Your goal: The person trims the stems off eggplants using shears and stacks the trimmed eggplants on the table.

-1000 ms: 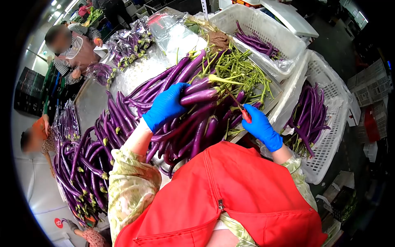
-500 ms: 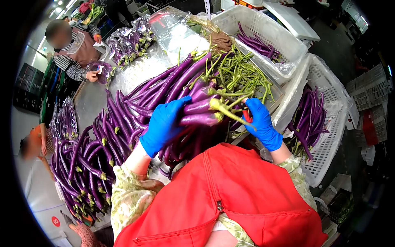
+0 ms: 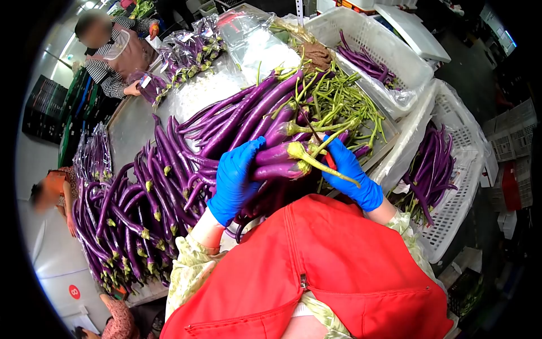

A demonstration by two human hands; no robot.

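Left gloved hand (image 3: 234, 181): closed around several long purple eggplants (image 3: 275, 154), above the heap; best kept well behind the stem ends.
Right gloved hand (image 3: 353, 176): grips a red-handled knife (image 3: 330, 160); blade best angled away from left fingers.
Long stem (image 3: 322, 165): crosses the handle, likely obstructive.
Loose green stalks (image 3: 364, 116): piled beyond.
White crates (image 3: 409, 87): at right, holding eggplants.

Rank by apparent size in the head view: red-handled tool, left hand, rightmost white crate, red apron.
1. Red apron, nearest the camera
2. Rightmost white crate
3. Left hand
4. Red-handled tool, partly hidden
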